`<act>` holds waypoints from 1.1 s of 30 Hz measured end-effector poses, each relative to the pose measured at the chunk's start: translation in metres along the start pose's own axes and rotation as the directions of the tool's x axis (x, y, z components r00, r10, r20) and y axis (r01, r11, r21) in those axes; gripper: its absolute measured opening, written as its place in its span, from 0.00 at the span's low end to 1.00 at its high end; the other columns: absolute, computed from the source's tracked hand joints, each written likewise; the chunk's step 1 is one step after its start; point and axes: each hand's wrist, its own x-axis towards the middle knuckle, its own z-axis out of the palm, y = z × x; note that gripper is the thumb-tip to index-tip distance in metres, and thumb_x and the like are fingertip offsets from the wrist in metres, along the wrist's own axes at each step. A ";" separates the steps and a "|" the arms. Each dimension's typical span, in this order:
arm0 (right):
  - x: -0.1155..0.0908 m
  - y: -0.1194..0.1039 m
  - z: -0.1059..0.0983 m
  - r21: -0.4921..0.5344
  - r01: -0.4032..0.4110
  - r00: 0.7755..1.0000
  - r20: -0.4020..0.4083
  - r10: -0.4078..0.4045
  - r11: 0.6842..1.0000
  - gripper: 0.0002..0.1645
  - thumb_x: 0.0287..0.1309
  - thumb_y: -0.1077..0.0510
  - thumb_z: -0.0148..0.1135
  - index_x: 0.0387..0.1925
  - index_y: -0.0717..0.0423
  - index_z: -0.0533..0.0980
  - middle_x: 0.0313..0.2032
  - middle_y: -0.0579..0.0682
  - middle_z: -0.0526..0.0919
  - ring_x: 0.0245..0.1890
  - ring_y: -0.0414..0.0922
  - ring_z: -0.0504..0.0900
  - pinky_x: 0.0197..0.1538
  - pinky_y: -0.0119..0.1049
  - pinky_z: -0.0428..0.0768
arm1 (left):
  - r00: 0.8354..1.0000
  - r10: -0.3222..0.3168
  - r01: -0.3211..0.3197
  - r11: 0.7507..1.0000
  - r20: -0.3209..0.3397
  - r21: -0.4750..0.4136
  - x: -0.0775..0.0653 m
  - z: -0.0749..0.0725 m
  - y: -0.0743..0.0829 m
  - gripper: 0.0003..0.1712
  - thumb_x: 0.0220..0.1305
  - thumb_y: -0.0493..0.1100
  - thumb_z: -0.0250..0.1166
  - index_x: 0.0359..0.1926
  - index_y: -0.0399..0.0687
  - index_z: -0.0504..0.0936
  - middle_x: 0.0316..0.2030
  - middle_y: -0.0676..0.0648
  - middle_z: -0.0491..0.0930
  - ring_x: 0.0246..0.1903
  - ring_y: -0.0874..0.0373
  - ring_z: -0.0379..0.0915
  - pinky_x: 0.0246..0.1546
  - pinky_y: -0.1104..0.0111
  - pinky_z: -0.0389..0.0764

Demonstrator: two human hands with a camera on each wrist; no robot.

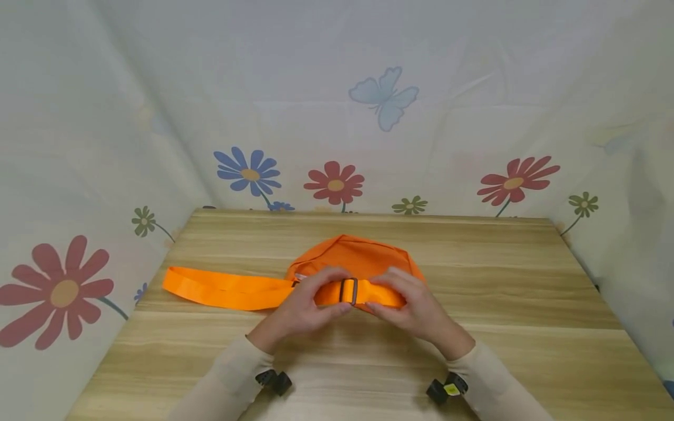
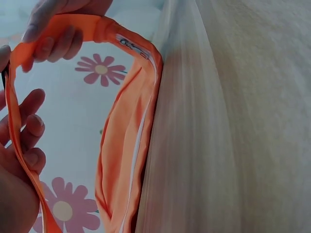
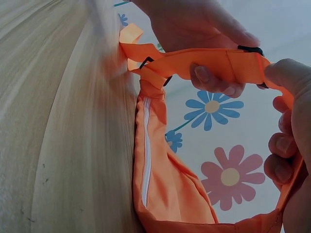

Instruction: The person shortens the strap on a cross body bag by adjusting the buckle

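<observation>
An orange waist bag [image 1: 363,254] lies on the table behind both hands, its white zipper [image 3: 147,155] showing in the right wrist view. Its orange strap is raised in front of it. My left hand [image 1: 309,301] grips the strap just left of a black slider buckle [image 1: 354,291], thumb and fingertips at the buckle's side. On the other side, my right hand [image 1: 416,307] pinches the strap between thumb and fingers. A long loop of strap [image 1: 226,289] stretches leftward across the table. Near the bag's end a second black buckle [image 3: 146,62] joins the strap, partly covered.
The wooden table [image 1: 505,280] runs back to a pale cloth backdrop [image 1: 295,76] printed with flowers and a butterfly. More of this cloth hangs at both sides. A small black device [image 1: 274,381] sits on each wrist.
</observation>
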 end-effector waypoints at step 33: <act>0.005 -0.008 0.009 -0.072 0.010 0.999 0.048 -0.006 0.997 0.30 0.55 0.59 0.84 0.59 0.57 0.83 0.44 0.48 0.85 0.38 0.39 0.79 0.39 0.29 0.82 | 1.000 0.011 -0.011 0.999 -0.009 -0.046 -0.002 0.003 0.000 0.27 0.71 0.50 0.74 0.67 0.61 0.78 0.64 0.58 0.81 0.66 0.56 0.75 0.75 0.52 0.73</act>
